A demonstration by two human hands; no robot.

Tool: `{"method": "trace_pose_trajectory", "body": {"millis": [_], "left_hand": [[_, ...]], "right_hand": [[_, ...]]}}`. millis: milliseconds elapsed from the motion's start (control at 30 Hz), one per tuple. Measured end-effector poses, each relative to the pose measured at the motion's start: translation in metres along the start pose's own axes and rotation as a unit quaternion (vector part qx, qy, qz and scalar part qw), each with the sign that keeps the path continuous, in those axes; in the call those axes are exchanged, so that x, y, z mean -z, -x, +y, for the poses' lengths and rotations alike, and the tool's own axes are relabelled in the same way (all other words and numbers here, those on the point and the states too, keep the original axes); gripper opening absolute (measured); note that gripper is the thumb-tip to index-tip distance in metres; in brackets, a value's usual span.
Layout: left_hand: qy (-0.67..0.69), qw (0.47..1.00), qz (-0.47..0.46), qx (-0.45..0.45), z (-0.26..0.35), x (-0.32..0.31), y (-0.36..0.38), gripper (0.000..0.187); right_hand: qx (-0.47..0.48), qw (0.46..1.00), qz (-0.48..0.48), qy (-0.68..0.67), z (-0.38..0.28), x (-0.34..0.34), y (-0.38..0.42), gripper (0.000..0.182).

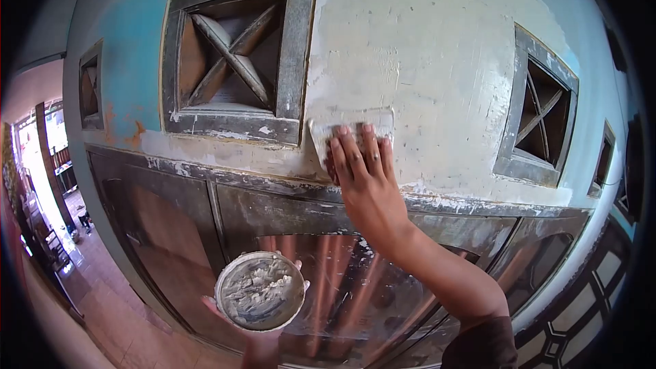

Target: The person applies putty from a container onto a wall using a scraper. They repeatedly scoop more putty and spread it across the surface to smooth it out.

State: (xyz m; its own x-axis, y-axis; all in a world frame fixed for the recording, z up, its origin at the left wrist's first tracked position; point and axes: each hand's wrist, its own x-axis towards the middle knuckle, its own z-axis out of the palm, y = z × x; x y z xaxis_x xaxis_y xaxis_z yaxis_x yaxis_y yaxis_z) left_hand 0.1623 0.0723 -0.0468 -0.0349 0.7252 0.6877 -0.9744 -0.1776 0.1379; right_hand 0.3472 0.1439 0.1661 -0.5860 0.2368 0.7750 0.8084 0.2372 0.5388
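At centre frame, your right hand (372, 188) presses a flat scraper (352, 130) to the pale wall patch (437, 61), fingers slightly spread along the blade, just right of the upper-left wooden vent frame (294, 61). Below, left of centre, your left hand (263, 335) supports a round tub (258, 292) of grey-white paste (256, 287) from beneath, fingertips showing at its right rim; thumb contact: cannot tell.

Bare wall right of hands (369, 176)
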Motion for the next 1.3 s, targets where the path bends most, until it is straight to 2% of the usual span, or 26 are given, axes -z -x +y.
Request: {"method": "trace_pose_trajectory", "body": {"millis": [67, 167, 300, 367, 533, 567, 667, 700, 733, 767, 867, 900, 1000, 1167, 1233, 1300], "left_hand": [[-0.02, 1.0, 0.014, -0.013, 0.003, -0.004, 0.001, 0.118], [-0.052, 0.998, 0.022, -0.02, 0.005, -0.003, -0.001, 0.117], [-0.01, 0.998, 0.064, -0.021, -0.004, -0.018, -0.005, 0.115], [-0.025, 0.999, 0.018, -0.028, -0.007, -0.017, -0.008, 0.114], [-0.058, 0.997, 0.036, -0.035, -0.004, -0.006, -0.004, 0.112], [-0.065, 0.996, 0.045, -0.036, -0.003, -0.007, -0.003, 0.113], [-0.065, 0.996, 0.039, -0.055, 0.003, -0.012, -0.004, 0.113], [-0.065, 0.996, 0.037, -0.057, 0.003, -0.012, -0.006, 0.113], [-0.056, 0.996, 0.036, -0.05, 0.004, -0.011, -0.006, 0.115], [-0.049, 0.997, 0.038, -0.041, 0.004, -0.011, -0.006, 0.117], [-0.05, 0.998, 0.04, -0.024, 0.0, -0.009, -0.006, 0.117], [-0.049, 0.998, 0.039, -0.022, -0.002, -0.012, -0.006, 0.117], [0.012, 0.999, 0.023, -0.018, -0.007, -0.016, -0.008, 0.112], [-0.003, 1.0, 0.0, -0.02, -0.006, -0.004, -0.005, 0.117], [-0.016, 1.0, 0.004, -0.024, -0.003, -0.004, -0.003, 0.117], [-0.028, 0.999, 0.01, -0.025, -0.001, -0.006, 0.0, 0.118]], "right_hand": [[0.006, 1.0, -0.026, -0.009, 0.002, 0.026, 0.0, 0.057], [-0.02, 0.995, 0.097, -0.032, 0.016, 0.05, -0.032, 0.054], [-0.029, 0.993, 0.112, 0.03, 0.032, 0.024, -0.07, 0.053], [-0.036, 0.995, 0.064, 0.065, 0.028, 0.003, -0.064, 0.052], [-0.015, 0.999, 0.025, 0.045, -0.012, -0.019, 0.002, 0.057], [0.001, 0.999, -0.019, 0.028, -0.016, -0.007, 0.014, 0.059], [0.01, 0.998, -0.058, -0.031, -0.016, 0.023, 0.028, 0.059], [-0.004, 0.997, -0.033, -0.064, -0.011, 0.036, 0.021, 0.057], [0.002, 0.999, -0.02, -0.043, 0.0, 0.051, 0.007, 0.057], [-0.019, 0.997, 0.033, -0.068, 0.011, 0.062, -0.012, 0.057], [-0.059, 0.991, 0.116, 0.012, 0.049, 0.05, -0.063, 0.057], [-0.06, 0.991, 0.116, 0.014, 0.053, 0.039, -0.065, 0.057], [-0.063, 0.989, 0.063, 0.116, 0.046, 0.004, -0.055, 0.055], [-0.053, 0.996, 0.005, 0.065, -0.013, -0.012, 0.024, 0.058], [-0.029, 0.997, -0.073, -0.008, -0.018, 0.001, 0.042, 0.061], [-0.028, 0.996, -0.07, -0.056, -0.01, 0.031, 0.041, 0.063]]}}
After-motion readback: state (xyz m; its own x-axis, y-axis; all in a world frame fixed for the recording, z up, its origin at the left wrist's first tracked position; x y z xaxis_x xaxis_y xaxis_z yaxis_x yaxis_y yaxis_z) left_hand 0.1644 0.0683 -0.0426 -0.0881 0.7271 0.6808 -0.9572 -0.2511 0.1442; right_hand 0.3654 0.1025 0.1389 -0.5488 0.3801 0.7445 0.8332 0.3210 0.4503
